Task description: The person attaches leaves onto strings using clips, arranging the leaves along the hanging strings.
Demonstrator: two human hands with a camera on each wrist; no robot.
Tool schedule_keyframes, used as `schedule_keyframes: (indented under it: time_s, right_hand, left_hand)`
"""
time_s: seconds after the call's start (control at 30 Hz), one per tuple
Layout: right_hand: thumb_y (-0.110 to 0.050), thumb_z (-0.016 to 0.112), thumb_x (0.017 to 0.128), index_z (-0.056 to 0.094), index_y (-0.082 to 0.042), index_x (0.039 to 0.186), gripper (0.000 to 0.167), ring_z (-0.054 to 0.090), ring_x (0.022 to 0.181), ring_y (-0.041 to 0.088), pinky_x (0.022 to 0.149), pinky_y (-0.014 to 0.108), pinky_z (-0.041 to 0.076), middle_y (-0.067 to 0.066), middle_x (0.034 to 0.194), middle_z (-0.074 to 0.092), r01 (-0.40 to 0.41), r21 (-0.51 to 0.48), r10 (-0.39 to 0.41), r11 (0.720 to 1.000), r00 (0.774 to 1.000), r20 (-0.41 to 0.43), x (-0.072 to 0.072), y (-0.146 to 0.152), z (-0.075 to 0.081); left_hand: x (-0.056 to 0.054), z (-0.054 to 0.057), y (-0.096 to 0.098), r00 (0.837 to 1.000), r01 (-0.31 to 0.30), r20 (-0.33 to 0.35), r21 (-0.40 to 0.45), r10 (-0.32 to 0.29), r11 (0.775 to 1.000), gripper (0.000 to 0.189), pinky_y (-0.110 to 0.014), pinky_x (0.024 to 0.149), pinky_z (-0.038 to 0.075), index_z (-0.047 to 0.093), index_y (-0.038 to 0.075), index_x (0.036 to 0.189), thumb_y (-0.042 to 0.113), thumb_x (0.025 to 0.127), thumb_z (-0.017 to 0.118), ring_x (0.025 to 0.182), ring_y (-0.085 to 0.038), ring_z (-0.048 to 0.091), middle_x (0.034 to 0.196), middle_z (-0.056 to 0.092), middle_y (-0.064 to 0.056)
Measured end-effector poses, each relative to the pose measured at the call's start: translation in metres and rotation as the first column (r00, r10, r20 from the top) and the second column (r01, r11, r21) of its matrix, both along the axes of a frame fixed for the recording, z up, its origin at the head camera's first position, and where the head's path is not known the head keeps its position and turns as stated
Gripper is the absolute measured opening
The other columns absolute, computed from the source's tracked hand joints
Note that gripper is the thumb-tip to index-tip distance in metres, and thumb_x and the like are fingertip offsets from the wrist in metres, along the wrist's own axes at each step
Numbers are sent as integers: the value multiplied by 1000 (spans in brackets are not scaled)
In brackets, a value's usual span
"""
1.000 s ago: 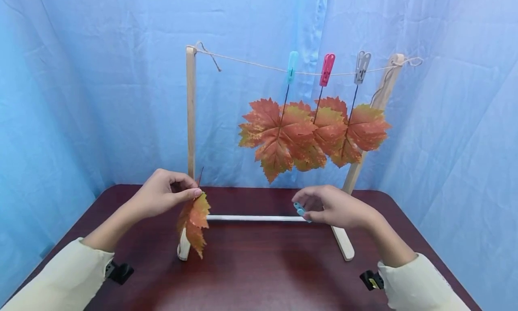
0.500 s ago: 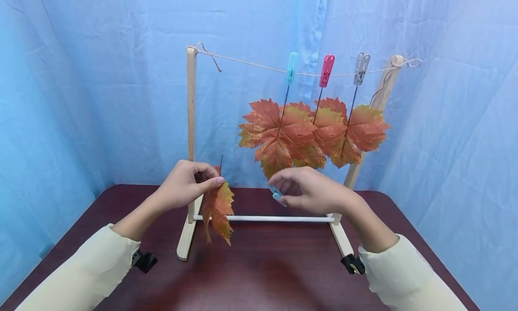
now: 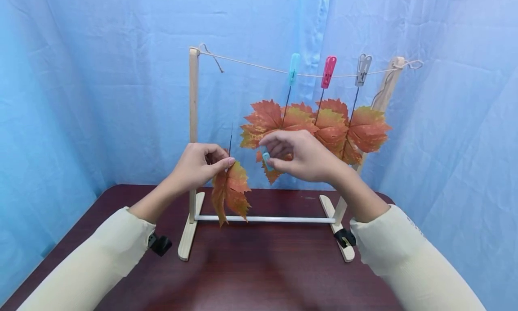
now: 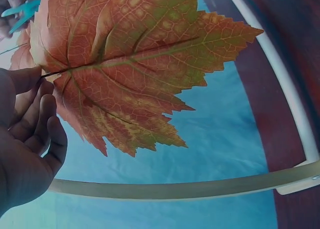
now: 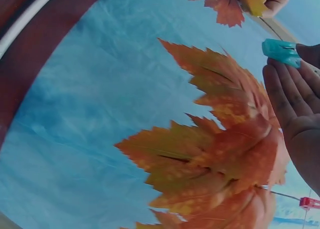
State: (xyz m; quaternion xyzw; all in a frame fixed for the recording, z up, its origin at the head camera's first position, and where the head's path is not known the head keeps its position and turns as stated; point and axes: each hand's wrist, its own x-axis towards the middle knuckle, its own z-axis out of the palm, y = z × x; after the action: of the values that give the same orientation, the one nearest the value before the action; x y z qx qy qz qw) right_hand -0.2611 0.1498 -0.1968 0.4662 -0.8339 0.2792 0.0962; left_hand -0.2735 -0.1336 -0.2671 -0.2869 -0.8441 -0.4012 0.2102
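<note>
My left hand [image 3: 203, 165] pinches an orange and yellow-green artificial maple leaf [image 3: 232, 189] by its dark stem, close to the blade. In the left wrist view the leaf [image 4: 125, 64] spreads wide beyond the thumb and fingertips. My right hand [image 3: 301, 155] holds a light blue clothespin [image 3: 266, 159] between thumb and fingers, a short way right of the leaf. The right wrist view shows this clothespin [image 5: 281, 52] at the fingertips. Behind the right hand, several similar leaves [image 3: 332, 126] hang by their stems from a string [image 3: 251, 64], partly covered by that hand.
Light blue, pink and grey clothespins [image 3: 328, 72] grip the string. It runs between two wooden posts [image 3: 193, 95], joined low down by a white rod [image 3: 263, 219]. The stand is on a dark red table [image 3: 251, 275], with a blue curtain [image 3: 133, 99] behind.
Both hands have risen toward the string. The left has moved right with the leaf, the right has moved left with the clothespin, so the gap between them is smaller.
</note>
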Motion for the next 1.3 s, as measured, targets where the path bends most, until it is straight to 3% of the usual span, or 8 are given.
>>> schedule_keyframes:
  time_s: [0.37, 0.7, 0.93, 1.07, 1.3]
  right_hand:
    - [-6, 74, 93, 66, -1, 126, 34, 70, 96, 15, 88, 34, 56, 6, 105, 73, 40, -55, -47, 998, 988, -146, -10, -14, 46]
    - [-8, 72, 94, 67, 1, 127, 34, 70, 100, 20, 93, 32, 55, 12, 109, 71, 100, -149, -129, 984, 972, -196, -14, -25, 85]
    - [-10, 70, 97, 66, 1, 128, 33, 69, 101, 18, 94, 28, 54, 12, 109, 70, 139, -199, -193, 970, 940, -283, -17, -28, 108]
    - [-10, 68, 98, 66, 1, 129, 33, 70, 103, 21, 95, 27, 53, 14, 110, 70, 144, -235, -218, 961, 919, -327, -19, -30, 120]
    - [-11, 69, 97, 68, 1, 127, 32, 70, 102, 17, 92, 22, 53, 11, 108, 71, 200, -273, -286, 941, 901, -326, -24, -40, 132]
  left_hand:
    - [-12, 26, 6, 996, 1, -91, -15, -2, 1000, 18, -29, 54, 49, 77, 8, 88, 23, 96, 75, 58, -17, 62, 69, 69, -3]
    - [-23, 54, 16, 978, -16, -208, -88, -3, 996, 17, -30, 59, 50, 76, 8, 86, 21, 98, 73, 60, -12, 60, 72, 70, -1]
    - [-26, 70, 23, 967, -30, -253, -112, 1, 993, 20, -28, 56, 45, 76, 7, 85, 22, 98, 73, 58, -13, 56, 67, 66, -2]
    - [-28, 80, 26, 965, -45, -262, -119, 12, 992, 19, -28, 57, 46, 76, 7, 85, 22, 97, 73, 58, -13, 56, 68, 66, -2]
    - [-30, 90, 31, 971, -82, -235, -127, 51, 989, 21, -30, 61, 49, 76, 7, 86, 24, 98, 73, 62, -13, 60, 72, 69, -3]
